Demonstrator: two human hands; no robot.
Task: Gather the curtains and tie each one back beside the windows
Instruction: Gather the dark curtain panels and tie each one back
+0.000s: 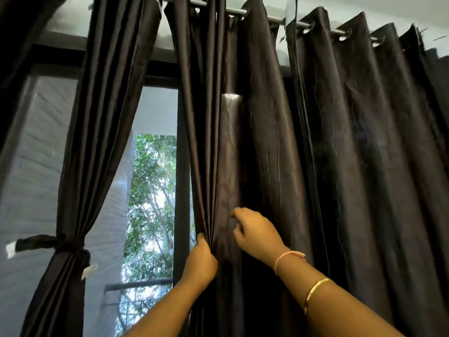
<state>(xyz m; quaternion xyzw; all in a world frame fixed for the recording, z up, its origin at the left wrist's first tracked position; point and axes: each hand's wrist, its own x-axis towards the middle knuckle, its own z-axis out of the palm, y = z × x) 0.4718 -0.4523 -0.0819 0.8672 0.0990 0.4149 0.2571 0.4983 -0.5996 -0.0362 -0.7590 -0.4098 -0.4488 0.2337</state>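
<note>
Middle curtain (218,142): dark glossy cloth, hung by eyelets from the rod (274,19), centre of view. Left hand (200,261) grips its bunched left edge, fingers curled round the folds. Right hand (255,234) is just beside, fingers bent against the cloth — whether they pinch a fold, cannot tell. Left curtain (80,166) is cinched by a tie band (48,242) beside the window (155,113) — green trees (150,190) beyond the glass. Right curtain (364,142) hangs loose, spread wide.
</note>
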